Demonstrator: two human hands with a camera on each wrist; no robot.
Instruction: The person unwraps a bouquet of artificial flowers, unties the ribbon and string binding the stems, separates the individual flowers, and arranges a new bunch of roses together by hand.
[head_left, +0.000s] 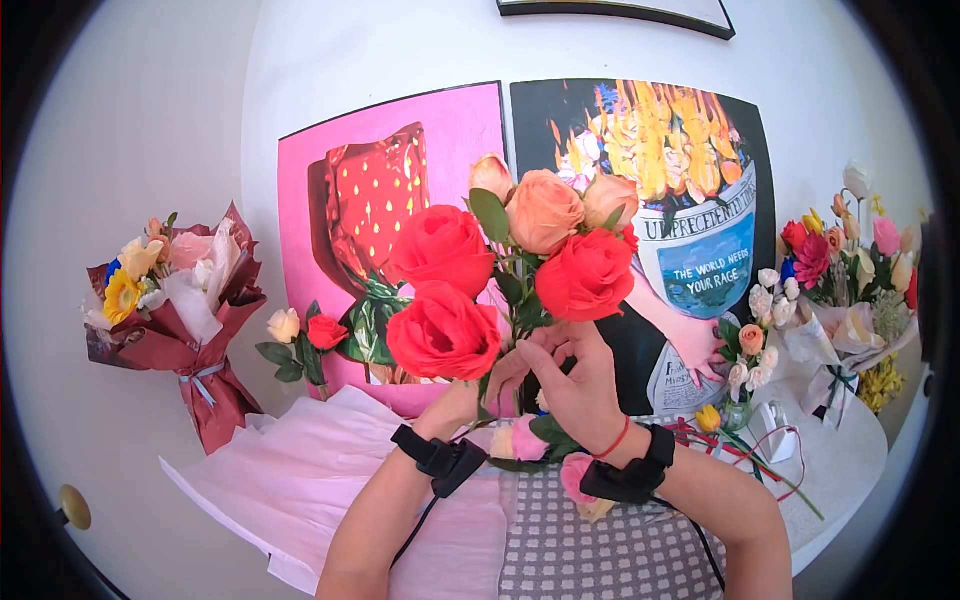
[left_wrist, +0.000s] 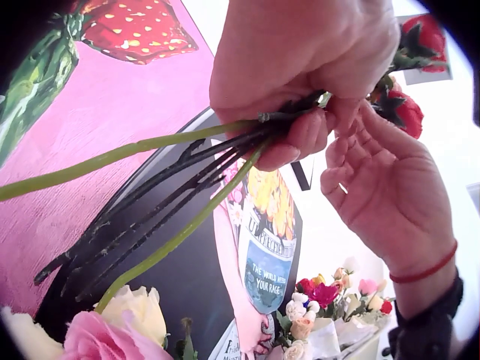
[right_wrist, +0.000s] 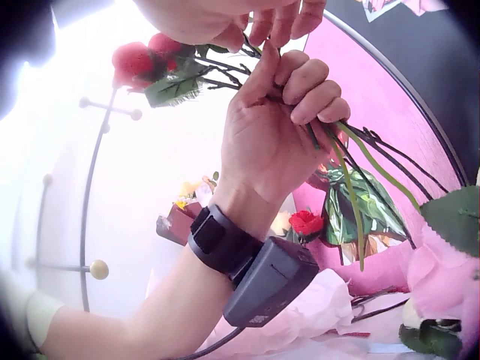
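Several red roses (head_left: 445, 332) and peach roses (head_left: 545, 210) form a bunch in front of the chest. My left hand (head_left: 462, 403) grips their gathered stems; in the left wrist view its fingers curl round dark and green stems (left_wrist: 161, 196) that fan out below. Beside it, my right hand (head_left: 585, 390) has its fingers loosely bent at the upper stems, close to the left thumb. From the right wrist view, the left hand (right_wrist: 262, 150) shows round the stems, with the right hand (right_wrist: 217, 19) above it. Whether the right fingertips touch a stem is unclear.
Pink wrapping paper (head_left: 330, 490) covers the table's left side, beside a grey checked cloth (head_left: 600, 555) with loose roses (head_left: 578, 475). Wrapped bouquets stand left (head_left: 190, 330) and right (head_left: 850, 320). A yellow tulip (head_left: 708, 418) lies near red ribbon. Two paintings lean behind.
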